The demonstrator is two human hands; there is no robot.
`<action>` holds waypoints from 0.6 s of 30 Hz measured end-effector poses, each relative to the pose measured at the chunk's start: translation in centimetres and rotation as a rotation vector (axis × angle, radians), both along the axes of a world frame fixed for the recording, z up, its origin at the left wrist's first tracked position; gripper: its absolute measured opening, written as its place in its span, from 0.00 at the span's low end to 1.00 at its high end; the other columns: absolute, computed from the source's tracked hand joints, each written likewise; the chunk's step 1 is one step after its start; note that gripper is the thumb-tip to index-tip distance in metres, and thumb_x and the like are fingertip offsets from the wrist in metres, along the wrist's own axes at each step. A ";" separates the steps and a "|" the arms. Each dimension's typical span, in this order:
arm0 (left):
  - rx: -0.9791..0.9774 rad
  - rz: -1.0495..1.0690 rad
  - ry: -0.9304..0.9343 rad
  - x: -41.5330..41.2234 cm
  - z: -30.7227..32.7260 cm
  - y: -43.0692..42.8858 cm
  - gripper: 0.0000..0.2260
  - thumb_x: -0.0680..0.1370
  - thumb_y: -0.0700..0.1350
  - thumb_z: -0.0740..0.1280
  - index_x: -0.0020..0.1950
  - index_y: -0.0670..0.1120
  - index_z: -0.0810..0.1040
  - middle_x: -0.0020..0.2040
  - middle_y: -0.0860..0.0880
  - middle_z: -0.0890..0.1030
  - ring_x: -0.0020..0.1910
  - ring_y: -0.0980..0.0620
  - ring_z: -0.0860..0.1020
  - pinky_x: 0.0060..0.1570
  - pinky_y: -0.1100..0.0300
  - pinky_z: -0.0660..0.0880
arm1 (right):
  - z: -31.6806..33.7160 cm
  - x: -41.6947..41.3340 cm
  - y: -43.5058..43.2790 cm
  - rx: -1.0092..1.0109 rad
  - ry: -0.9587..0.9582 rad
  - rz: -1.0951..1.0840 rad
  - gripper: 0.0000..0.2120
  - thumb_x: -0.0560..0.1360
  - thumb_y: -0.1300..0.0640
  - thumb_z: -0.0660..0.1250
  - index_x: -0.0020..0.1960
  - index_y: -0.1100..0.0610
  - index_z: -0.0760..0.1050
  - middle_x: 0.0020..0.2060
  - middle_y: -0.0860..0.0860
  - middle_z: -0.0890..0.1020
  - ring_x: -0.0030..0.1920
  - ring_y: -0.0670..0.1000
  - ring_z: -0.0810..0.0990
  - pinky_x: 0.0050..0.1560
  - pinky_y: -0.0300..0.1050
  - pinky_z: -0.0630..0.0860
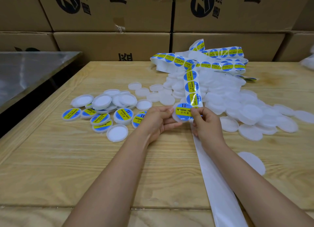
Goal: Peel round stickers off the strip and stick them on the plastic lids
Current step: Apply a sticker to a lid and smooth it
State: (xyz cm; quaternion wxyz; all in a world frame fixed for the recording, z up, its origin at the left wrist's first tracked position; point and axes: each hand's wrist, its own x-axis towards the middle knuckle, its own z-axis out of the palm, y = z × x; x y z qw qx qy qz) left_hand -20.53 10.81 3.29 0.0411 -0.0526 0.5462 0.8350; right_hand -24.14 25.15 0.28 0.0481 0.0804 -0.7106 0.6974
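Note:
My left hand (158, 120) holds a white plastic lid (175, 118) above the wooden table (68, 167). A round blue-and-yellow sticker (183, 112) lies over that lid. My right hand (206, 123) pinches the sticker's right edge, and the sticker strip (192, 85) runs up from there to a tangled heap at the back. The empty white backing (214, 175) trails down under my right forearm to the table's near edge. Several lids bearing stickers (100, 119) lie at the left. A big pile of bare lids (241, 104) spreads to the right.
Stacked cardboard boxes (110, 39) wall off the back. A metal table (25, 70) stands at the left, with a dark gap between it and the wooden one. One bare lid (253, 162) lies alone near my right forearm.

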 end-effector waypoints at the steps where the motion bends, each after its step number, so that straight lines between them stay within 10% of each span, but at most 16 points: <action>1: -0.005 -0.002 0.002 0.0 0.0 0.0 0.10 0.81 0.35 0.56 0.52 0.37 0.77 0.39 0.45 0.85 0.38 0.50 0.84 0.38 0.60 0.81 | 0.0 0.0 0.0 0.011 0.003 -0.003 0.13 0.77 0.53 0.65 0.33 0.52 0.72 0.21 0.42 0.68 0.26 0.48 0.63 0.31 0.43 0.60; 18: -0.046 -0.012 0.019 0.0 -0.3 0.0 0.10 0.81 0.37 0.57 0.51 0.38 0.78 0.40 0.45 0.85 0.40 0.51 0.84 0.38 0.62 0.80 | -0.3 0.0 0.0 0.096 0.045 -0.029 0.13 0.76 0.53 0.66 0.33 0.51 0.72 0.20 0.40 0.70 0.26 0.49 0.65 0.35 0.44 0.62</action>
